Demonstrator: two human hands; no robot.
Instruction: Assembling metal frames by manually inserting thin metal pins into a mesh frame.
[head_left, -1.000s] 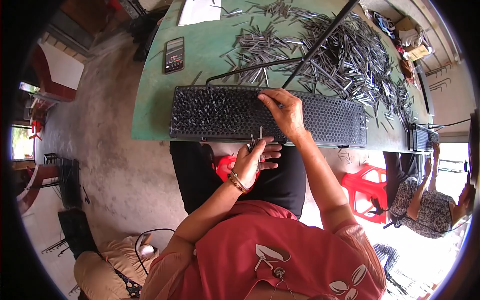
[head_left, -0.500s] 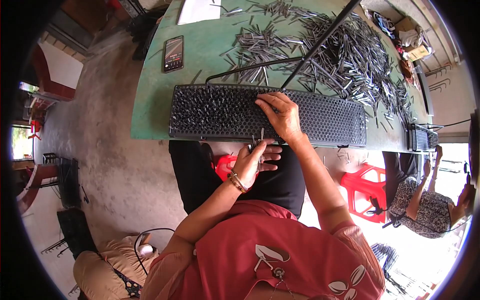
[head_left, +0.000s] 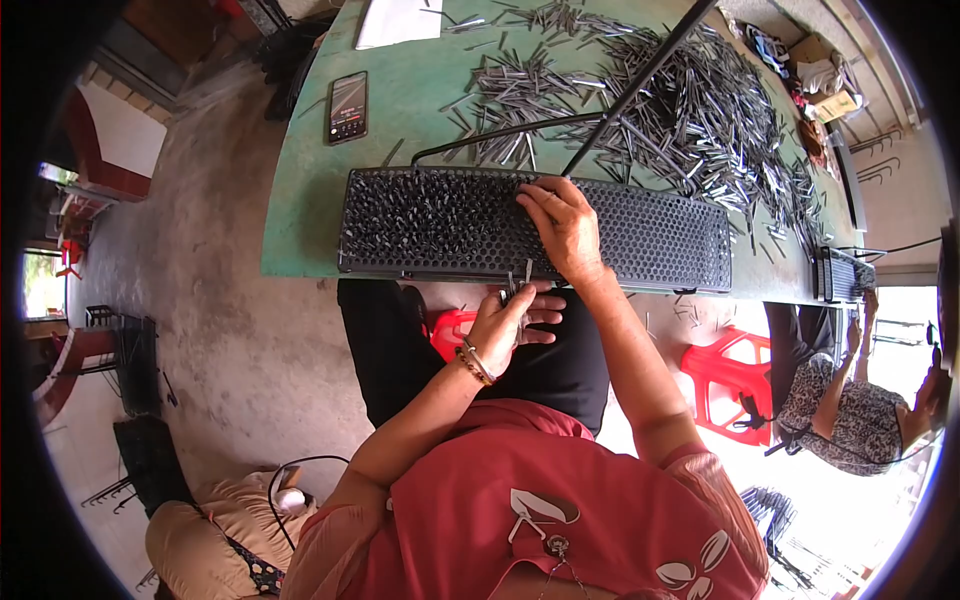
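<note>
A long black perforated tray (head_left: 650, 240) stands along the table's near edge. Its left part is densely filled with small dark rods (head_left: 430, 220) set in the holes; the holes on the right show bare. My right hand (head_left: 568, 228) bends over the tray's middle, fingertips pinched together at the border of the filled part; whatever they hold is hidden. Just below the tray's front edge, my left hand (head_left: 505, 325) holds a few slim dark rods (head_left: 527, 270) between thumb and fingers, their ends pointing up, the other fingers stretched to the right.
A large heap of loose rods (head_left: 690, 110) covers the back right of the green table (head_left: 300, 220). A black metal frame (head_left: 640, 85) rises behind the tray. A phone (head_left: 347, 107) and white paper (head_left: 400, 22) lie at left. Another person (head_left: 850, 410) works at far right, near a red stool (head_left: 725, 380).
My right hand has shifted very slightly at the tray, its fingers a bit more curled. My left hand and its rods have moved a touch to the right.
</note>
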